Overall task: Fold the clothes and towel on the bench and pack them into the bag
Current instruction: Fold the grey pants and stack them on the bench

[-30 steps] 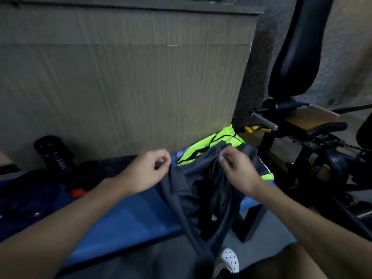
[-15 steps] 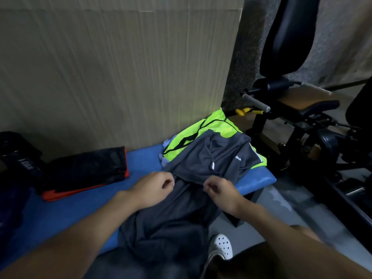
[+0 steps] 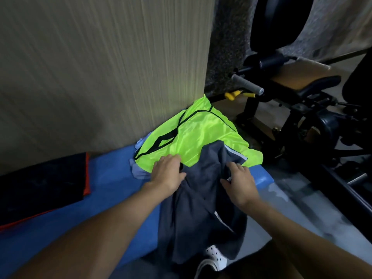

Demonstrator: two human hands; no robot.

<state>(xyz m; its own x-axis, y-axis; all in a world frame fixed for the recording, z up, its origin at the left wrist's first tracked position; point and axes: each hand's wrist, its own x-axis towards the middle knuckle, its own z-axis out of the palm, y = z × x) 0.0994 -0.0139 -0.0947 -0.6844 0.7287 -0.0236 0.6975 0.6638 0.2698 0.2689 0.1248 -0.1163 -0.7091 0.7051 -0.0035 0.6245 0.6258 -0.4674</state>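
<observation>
Grey garment (image 3: 197,214) drapes lengthwise over bench (image 3: 112,178) edge

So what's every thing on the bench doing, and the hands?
grey garment: unfolded, hanging over the bench edge.
green vest: spread out, partly under grey garment.
light blue cloth: bunched under green vest.
black-and-red cloth: folded flat.
left hand: open, flat on the clothes.
right hand: open, on grey garment.

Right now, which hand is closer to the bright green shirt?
Left. The left hand has its fingertips on the green shirt; the right hand rests on the grey garment, beside it.
</observation>
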